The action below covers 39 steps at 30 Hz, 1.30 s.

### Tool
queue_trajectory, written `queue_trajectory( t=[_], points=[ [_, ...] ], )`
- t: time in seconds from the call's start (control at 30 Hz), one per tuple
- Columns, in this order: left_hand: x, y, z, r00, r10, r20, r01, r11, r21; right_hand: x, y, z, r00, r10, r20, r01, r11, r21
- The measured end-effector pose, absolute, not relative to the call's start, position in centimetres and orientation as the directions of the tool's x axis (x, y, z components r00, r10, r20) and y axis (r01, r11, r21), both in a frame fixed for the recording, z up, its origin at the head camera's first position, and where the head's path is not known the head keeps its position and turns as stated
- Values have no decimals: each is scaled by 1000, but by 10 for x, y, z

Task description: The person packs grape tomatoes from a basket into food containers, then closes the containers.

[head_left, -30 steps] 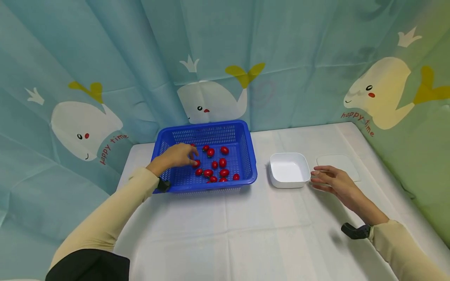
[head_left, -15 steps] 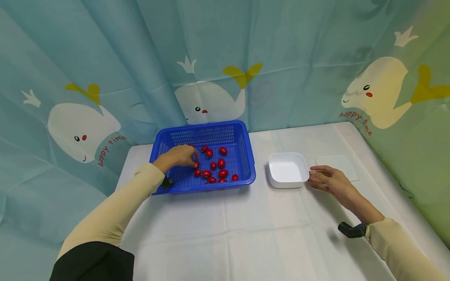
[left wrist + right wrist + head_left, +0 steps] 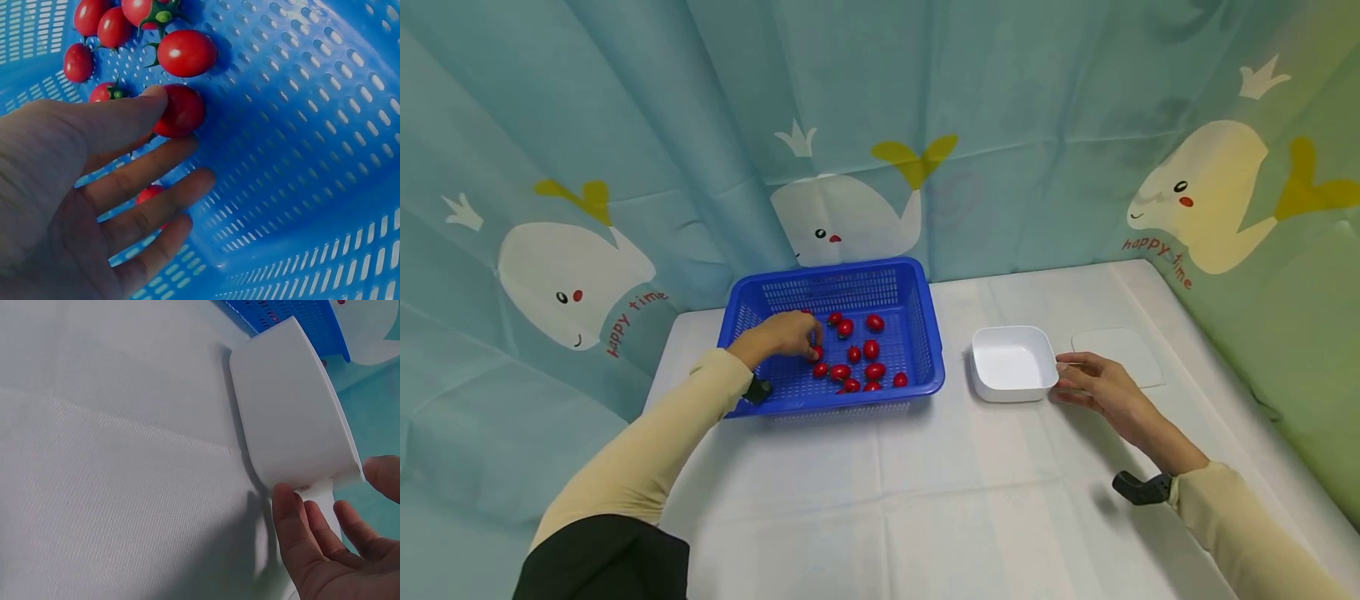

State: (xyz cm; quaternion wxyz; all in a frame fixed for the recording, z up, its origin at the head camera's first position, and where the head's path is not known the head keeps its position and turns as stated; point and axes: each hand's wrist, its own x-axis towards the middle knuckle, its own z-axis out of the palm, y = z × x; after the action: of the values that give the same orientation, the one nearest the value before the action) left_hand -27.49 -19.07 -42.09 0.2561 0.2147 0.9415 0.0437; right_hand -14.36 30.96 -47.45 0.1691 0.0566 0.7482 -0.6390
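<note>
My left hand point(image 3: 782, 335) reaches down into the blue plastic basket point(image 3: 934, 333). In the left wrist view, its thumb and index finger pinch a red cherry tomato point(image 3: 186, 112) near the basket floor, while the other fingers point(image 3: 165, 200) stay spread. Several more cherry tomatoes, some with green stems, lie around it, such as one tomato point(image 3: 187, 53) just beyond. To the right, a white square box point(image 3: 1015, 367) stands uncovered with nothing inside. My right hand point(image 3: 1101, 387) is at its right side, relaxed fingertips against the wall and the thumb by the rim.
A flat, pale lid point(image 3: 1123, 354) lies on the table behind the right hand. White cloth point(image 3: 880, 500) covers the tabletop. A blue-green curtain point(image 3: 1015, 167) with whale prints hangs along the back and sides, right behind the basket.
The left thumb and fingertips have closed in on a tomato in the basket. My right hand has edged left against the white box. The head view has shifted slightly.
</note>
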Motion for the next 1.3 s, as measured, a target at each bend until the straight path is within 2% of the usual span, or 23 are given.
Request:
queue_trajectory(
  t=[0.47, 0.97, 1.3],
  points=[
    [-271, -189, -416, -773, 449, -449, 395, 893, 214, -152, 307, -478, -931, -109, -348, 324, 188, -927],
    [-255, -166, -381, -812, 527, -251, 452, 840, 301, -155, 306, -475, -927, -112, -357, 340, 151, -928],
    [-241, -146, -365, -838, 527, -143, 461, 823, 331, -157, 307, -473, -913, -128, -388, 371, 136, -919]
  ],
)
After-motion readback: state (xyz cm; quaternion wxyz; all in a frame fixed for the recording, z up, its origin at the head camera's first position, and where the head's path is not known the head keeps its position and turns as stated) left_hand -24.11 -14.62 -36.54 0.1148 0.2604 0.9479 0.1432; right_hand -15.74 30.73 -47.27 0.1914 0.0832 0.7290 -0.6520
